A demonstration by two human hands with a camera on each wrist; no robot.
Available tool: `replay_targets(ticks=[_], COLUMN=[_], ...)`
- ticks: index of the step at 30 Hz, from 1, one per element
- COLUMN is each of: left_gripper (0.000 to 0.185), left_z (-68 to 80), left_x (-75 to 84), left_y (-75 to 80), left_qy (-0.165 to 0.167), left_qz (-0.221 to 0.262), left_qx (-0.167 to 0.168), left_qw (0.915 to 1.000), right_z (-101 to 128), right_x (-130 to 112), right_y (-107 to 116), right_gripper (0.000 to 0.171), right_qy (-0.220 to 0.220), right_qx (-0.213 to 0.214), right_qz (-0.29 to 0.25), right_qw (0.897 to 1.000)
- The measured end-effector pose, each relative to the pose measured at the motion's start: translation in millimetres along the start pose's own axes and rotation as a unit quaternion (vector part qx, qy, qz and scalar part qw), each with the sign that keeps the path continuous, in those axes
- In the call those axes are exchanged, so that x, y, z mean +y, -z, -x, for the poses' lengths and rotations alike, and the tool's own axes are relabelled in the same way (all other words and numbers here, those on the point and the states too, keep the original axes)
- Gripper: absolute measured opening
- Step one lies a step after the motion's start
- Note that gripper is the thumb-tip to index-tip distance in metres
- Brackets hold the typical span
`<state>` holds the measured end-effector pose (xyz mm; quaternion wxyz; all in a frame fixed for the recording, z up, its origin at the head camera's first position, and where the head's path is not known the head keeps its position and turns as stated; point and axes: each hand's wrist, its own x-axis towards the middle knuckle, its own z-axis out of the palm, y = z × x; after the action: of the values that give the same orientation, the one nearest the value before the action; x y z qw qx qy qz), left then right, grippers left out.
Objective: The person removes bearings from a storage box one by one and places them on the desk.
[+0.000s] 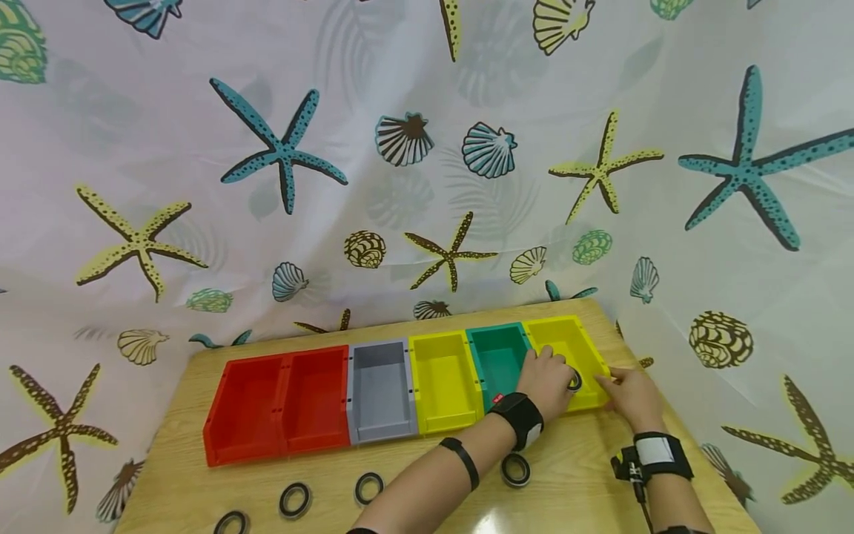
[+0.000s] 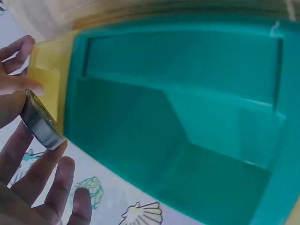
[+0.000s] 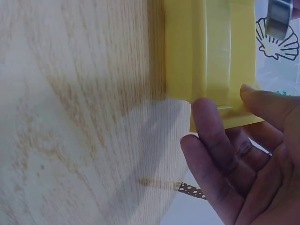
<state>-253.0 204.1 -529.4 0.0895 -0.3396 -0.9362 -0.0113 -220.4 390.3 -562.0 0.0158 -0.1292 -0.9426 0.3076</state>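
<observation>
My left hand (image 1: 545,382) pinches a ball bearing (image 2: 43,121) between thumb and fingertips. In the head view it holds this bearing (image 1: 574,380) over the front part of the far-right yellow bin (image 1: 580,341). That bin's front right corner is gripped by my right hand (image 1: 634,397). In the right wrist view, the thumb of my right hand (image 3: 248,154) lies at the rim of the yellow bin (image 3: 218,56) and the fingers are against its side. The green bin (image 2: 173,117) stands beside it, under my left wrist.
Leftward in the row come another yellow bin (image 1: 445,382), a grey bin (image 1: 382,393) and two red bins (image 1: 316,397). Several bearings lie on the wooden table (image 1: 567,475), one bearing (image 1: 515,469) near my left forearm. A patterned curtain (image 1: 427,185) hangs behind.
</observation>
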Motion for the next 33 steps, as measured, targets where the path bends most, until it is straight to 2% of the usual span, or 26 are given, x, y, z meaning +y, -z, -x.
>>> replay_targets(ticks=[3, 10, 14, 22, 33], left_gripper=[0.012, 0.012, 0.013, 0.014, 0.012], left_z=[-6.3, -8.0, -10.7, -11.3, -12.1], left_x=[1.3, 2.5, 4.3, 7.5, 11.1], left_y=[-8.0, -25.3, -33.0, -33.8, -38.8], left_qy=[0.006, 0.019, 0.017, 0.017, 0.026], left_qz=[-0.003, -0.007, -0.019, -0.045, -0.088], left_qx=[0.003, -0.023, -0.025, -0.042, -0.041], left_qw=[1.0, 0.9995, 0.9994, 0.998, 0.995], right_z=[1, 2, 1, 2, 5], right_x=[1, 1, 2, 2, 1], right_y=[1, -4, -4, -2, -2], right_gripper=[0.059, 0.057, 0.058, 0.058, 0.058], right_qy=[-0.001, 0.002, 0.006, 0.009, -0.002], right_qx=[0.006, 0.004, 0.007, 0.005, 0.0], right_qz=[-0.005, -0.007, -0.005, -0.014, -0.013], right_qw=[1.0, 1.0, 1.0, 1.0, 1.0])
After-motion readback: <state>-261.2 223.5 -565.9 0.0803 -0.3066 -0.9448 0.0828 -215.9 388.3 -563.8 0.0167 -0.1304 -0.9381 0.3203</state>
